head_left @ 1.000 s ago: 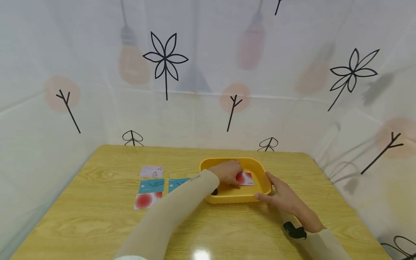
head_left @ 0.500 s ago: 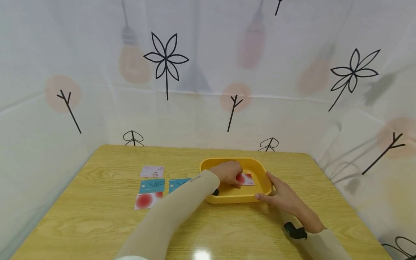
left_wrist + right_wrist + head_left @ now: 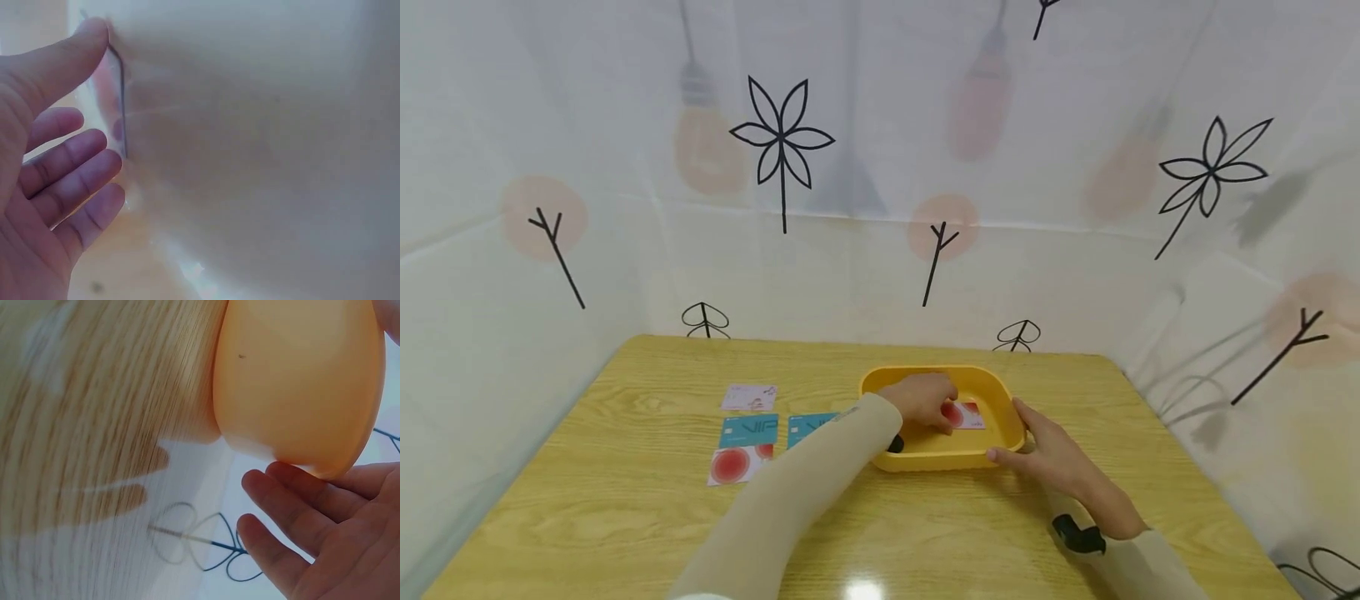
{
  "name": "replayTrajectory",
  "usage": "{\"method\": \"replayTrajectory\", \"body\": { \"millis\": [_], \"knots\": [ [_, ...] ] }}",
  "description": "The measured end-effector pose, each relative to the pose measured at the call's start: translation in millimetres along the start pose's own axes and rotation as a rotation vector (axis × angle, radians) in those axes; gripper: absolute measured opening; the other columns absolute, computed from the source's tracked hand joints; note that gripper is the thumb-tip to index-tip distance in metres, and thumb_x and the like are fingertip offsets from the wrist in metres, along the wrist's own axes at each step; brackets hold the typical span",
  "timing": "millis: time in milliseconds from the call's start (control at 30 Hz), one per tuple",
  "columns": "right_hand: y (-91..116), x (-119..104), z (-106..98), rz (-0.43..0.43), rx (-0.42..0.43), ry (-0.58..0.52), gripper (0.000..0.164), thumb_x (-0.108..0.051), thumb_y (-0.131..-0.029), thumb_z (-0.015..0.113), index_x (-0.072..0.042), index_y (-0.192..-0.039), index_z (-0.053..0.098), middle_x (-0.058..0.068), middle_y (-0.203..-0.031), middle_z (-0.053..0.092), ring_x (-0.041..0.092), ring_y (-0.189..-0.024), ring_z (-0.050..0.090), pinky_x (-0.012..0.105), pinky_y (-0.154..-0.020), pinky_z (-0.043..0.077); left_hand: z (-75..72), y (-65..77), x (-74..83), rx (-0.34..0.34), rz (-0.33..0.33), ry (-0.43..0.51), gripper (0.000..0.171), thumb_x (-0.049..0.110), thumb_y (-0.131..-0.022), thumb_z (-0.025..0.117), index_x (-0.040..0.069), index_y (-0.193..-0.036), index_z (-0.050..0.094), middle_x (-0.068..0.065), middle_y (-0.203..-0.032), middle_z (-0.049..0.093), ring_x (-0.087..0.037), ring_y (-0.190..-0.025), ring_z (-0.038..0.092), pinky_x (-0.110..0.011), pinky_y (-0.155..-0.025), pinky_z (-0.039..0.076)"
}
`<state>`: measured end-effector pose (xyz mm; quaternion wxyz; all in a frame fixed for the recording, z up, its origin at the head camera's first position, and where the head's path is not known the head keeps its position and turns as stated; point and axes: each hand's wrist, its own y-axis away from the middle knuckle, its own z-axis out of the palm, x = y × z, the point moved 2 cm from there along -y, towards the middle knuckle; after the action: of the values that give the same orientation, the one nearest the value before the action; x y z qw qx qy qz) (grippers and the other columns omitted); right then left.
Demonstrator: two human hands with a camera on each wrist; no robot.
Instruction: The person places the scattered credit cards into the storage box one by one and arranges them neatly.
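A yellow plastic tub [image 3: 936, 462] stands on the wooden table, right of the middle. Inside it my left hand [image 3: 921, 400] holds the near edge of a white card with red circles [image 3: 967, 415]. From the left wrist, that card [image 3: 105, 90] appears almost edge-on, the thumb at its upper end and the other fingertips close to its lower part. My right hand [image 3: 1060, 462] grips the tub's right end, thumb at the front corner and fingers along the outer side. The right wrist view shows its fingers [image 3: 294, 500] against the tub's outer wall [image 3: 294, 381].
Left of the tub lie a pale pink card [image 3: 749, 397], two blue VIP cards, one [image 3: 748, 431] fully seen and one [image 3: 805, 427] partly behind the left sleeve, and a red-circled card [image 3: 732, 465]. A patterned white cloth [image 3: 850, 283] hangs around the table [image 3: 587, 517].
Both hands, the tub and the cards keep their places. Only the head view has shifted very slightly.
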<state>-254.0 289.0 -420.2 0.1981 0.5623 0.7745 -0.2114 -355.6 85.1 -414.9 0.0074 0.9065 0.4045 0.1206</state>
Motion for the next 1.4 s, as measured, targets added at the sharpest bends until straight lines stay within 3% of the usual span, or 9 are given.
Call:
{"method": "replayTrajectory", "body": {
  "millis": [200,700,1033,1400],
  "knots": [
    [0,-1,-1,0.004,0.002,0.006,0.105,-0.056,-0.079,0.07,0.009,-0.147,0.022,0.029,-0.146,0.034,0.045,-0.13,0.037,0.061,-0.101,0.031,-8.7,5.2,-2.2,-0.001,-0.021,0.15,0.054,0.04,-0.081,0.075,0.013,-0.126,0.06,0.004,-0.107,0.062,-0.01,-0.09,0.055,-0.027,-0.086,0.046],
    [2,0,2,0.003,-0.01,-0.018,0.105,-0.056,-0.08,0.069,0.009,-0.147,0.021,0.029,-0.145,0.035,0.044,-0.128,0.04,0.062,-0.099,0.033,-55.6,47.4,8.6,0.061,0.072,0.051,0.057,0.039,-0.087,0.069,0.014,-0.136,0.053,0.0,-0.121,0.059,-0.012,-0.102,0.055,-0.025,-0.09,0.045],
    [0,2,5,-0.007,0.008,-0.01,0.105,-0.056,-0.079,0.07,0.008,-0.147,0.022,0.027,-0.145,0.037,0.042,-0.128,0.042,0.061,-0.099,0.034,-53.1,82.2,9.7,0.104,0.11,-0.027,0.054,0.041,-0.089,0.065,0.016,-0.135,0.053,0.001,-0.116,0.058,-0.011,-0.101,0.057,-0.025,-0.087,0.046],
    [0,0,3,-0.021,0.014,-0.001,0.105,-0.055,-0.08,0.07,0.009,-0.147,0.021,0.028,-0.145,0.036,0.042,-0.127,0.043,0.06,-0.099,0.034,-39.8,104.2,1.9,0.184,0.145,-0.053,0.05,0.041,-0.089,0.066,0.013,-0.13,0.058,0.001,-0.115,0.06,-0.008,-0.097,0.057,-0.023,-0.084,0.046]
  ]
}}
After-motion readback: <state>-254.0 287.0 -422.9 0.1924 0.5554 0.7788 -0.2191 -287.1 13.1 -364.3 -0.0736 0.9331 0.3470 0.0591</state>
